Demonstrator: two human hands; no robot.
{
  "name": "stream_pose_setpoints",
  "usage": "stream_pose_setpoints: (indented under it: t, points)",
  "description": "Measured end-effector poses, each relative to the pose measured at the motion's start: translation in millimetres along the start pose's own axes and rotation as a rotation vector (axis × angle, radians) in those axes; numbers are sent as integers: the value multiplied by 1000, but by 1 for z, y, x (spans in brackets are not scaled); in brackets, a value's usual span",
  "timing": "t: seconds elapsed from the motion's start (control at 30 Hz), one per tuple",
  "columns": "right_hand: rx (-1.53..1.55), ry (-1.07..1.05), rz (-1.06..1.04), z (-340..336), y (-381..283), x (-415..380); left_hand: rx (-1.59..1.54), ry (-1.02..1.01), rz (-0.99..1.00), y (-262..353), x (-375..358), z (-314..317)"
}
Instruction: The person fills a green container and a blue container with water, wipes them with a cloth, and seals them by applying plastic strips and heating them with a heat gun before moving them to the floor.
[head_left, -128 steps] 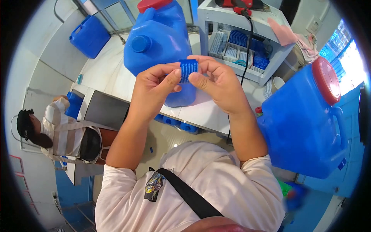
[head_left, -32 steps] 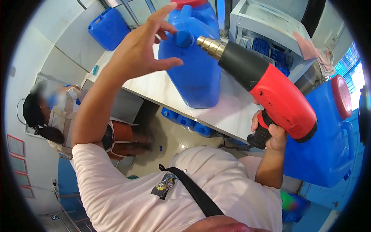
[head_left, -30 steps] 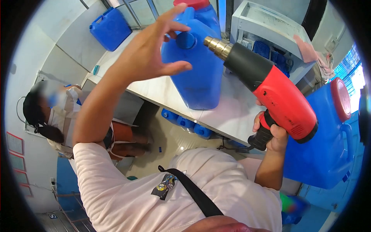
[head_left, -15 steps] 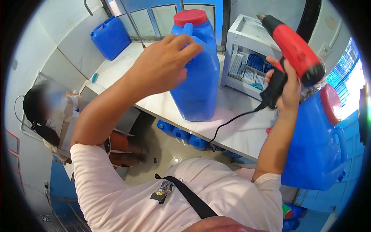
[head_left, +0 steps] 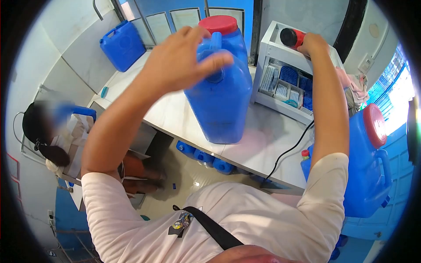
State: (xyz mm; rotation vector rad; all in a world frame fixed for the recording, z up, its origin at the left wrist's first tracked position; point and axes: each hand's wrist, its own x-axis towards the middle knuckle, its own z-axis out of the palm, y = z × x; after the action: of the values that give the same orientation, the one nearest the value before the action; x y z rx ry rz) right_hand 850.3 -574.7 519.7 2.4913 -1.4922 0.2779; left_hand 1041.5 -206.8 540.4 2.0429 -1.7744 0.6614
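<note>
My left hand (head_left: 175,61) is held in front of the upper part of a blue plastic jug (head_left: 221,114), thumb spread away from the fingers. It overlaps the jug's handle and spout area in this view. The jug stands upright on the white counter and has a wide red lid (head_left: 218,25). Over the top of a small white shelf unit (head_left: 264,55), my right hand (head_left: 313,44) is closed on a red and black heat gun (head_left: 293,38). Only the gun's rear end shows past my fingers; its nozzle is hidden. A black cord (head_left: 291,149) trails down across the counter.
Packets and baskets (head_left: 283,90) fill the shelf unit. Another large blue jug (head_left: 362,175) stands at the right, and a blue container (head_left: 122,46) at the far left corner. Several blue containers (head_left: 201,157) sit below the counter (head_left: 258,153). A person (head_left: 72,144) is at the left.
My right hand has carried the heat gun up and away onto the top of the shelf unit, turning it. My left hand has moved slightly left, its fingers spreading. The person at left now has a blue container.
</note>
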Motion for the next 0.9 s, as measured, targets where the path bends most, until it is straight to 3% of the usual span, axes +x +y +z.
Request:
stream_pose_setpoints:
  t: [0.03,0.07,0.1,0.13,0.17,0.23,0.33,0.47,0.53,0.6,0.67,0.73,0.77,0.83,0.87,0.9]
  points:
    - [-3,-3,1,-6,-9,2,-109,-111,-201,-8,18,2]
    - [42,49,12,-14,-20,5,-114,-112,-201,-13,31,11]
    - [84,101,23,-21,-34,5,-291,-193,-320,-16,43,25]
    - [164,279,-76,-25,-46,-3,-470,-275,-435,-20,54,35]
    - [242,457,-174,-28,-58,-15,-479,-279,-428,-26,64,40]
    - [513,659,-431,-38,-82,-59,-688,-669,-460,-38,75,47]
    - [644,618,-485,-25,-96,-119,-581,-735,-385,-50,69,21]
    - [948,393,-386,34,-95,-169,-356,-565,-54,-108,58,19]
    - [1021,343,-287,65,-97,-187,-220,-692,-157,-107,59,7]
    - [1097,161,-283,88,-105,-202,-55,-546,6,-128,55,10]
    - [1110,98,-311,104,-122,-215,-14,-265,146,-178,47,34]
    - [1170,15,-386,114,-139,-224,33,47,117,-210,41,55]
    - [1205,1,-414,118,-149,-227,17,54,137,-204,39,57]
    - [1220,60,-421,123,-172,-233,12,-31,-457,-195,35,58]
    - [1209,71,-408,127,-184,-237,-2,-27,-443,-192,37,64]
    - [1199,119,-416,132,-196,-239,-287,-99,-632,-191,39,75]
